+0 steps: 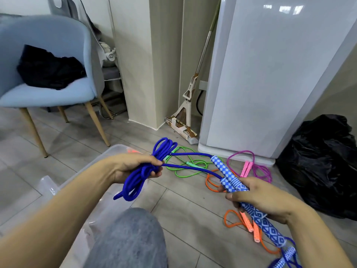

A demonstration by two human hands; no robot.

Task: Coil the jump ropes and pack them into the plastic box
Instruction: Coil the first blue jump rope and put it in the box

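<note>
At the far left a light blue chair (48, 60) stands on the wooden floor (173, 200), with a black garment (48, 68) heaped on its seat. Nearer, a clear plastic box (108, 153) sits on the floor at the left, partly behind the left forearm and a grey-clad knee (129, 238). Above the box the left hand (133, 167) curls its fingers (156, 174) round a bundle of blue rope (146, 171) coils, loops sticking out far and near of the fist. Two blue strands run right to the patterned blue handles (226, 175), which the right hand (258, 198) grips together, fingers wrapped closed around them. On the floor between the hands lies a loose green rope (185, 165). Under and beside the right hand lies an orange rope (249, 225); farther off, a pink rope (251, 165) lies near a white appliance (270, 74). A mop (187, 105) leans in the corner. At the far right sits a black plastic bag (324, 165).
</note>
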